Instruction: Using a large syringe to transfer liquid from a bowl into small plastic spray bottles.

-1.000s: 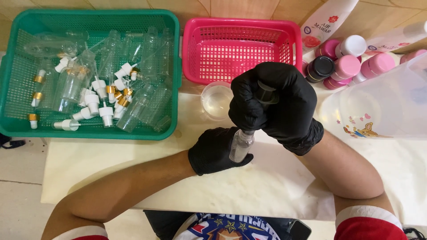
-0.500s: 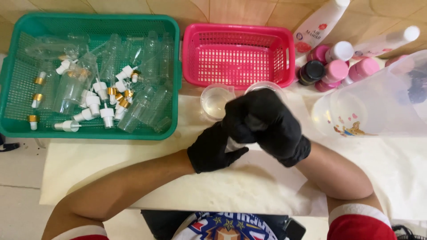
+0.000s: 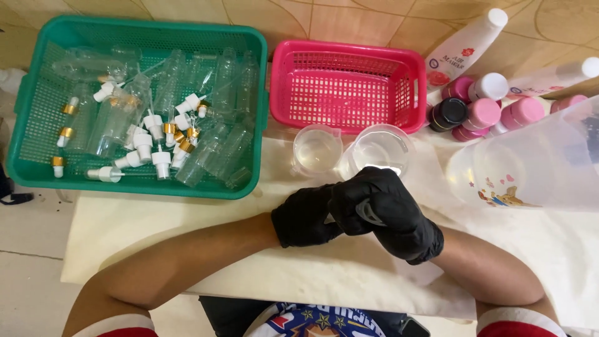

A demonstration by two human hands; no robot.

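Both my hands wear black gloves and press together over the white cloth [image 3: 187,218] in front of me. My left hand [image 3: 306,215] is closed around a small clear bottle that it almost wholly hides. My right hand [image 3: 390,212] wraps over the same spot from the right, fingers curled on the bottle's top. Only a grey sliver of the bottle [image 3: 367,213] shows between the fingers. Two small clear cups [image 3: 316,150] [image 3: 377,150] stand just beyond my hands.
A green basket [image 3: 143,28] at the left holds several clear bottles and white and gold spray tops. A pink basket [image 3: 349,53] sits behind the cups. Pink-capped bottles [image 3: 483,112], a tall white bottle [image 3: 465,50] and a big translucent jug [image 3: 536,168] crowd the right.
My hands have come down and nearer to me with the bottle. They have closed tighter around it, so the bottle seen a second ago is hidden.
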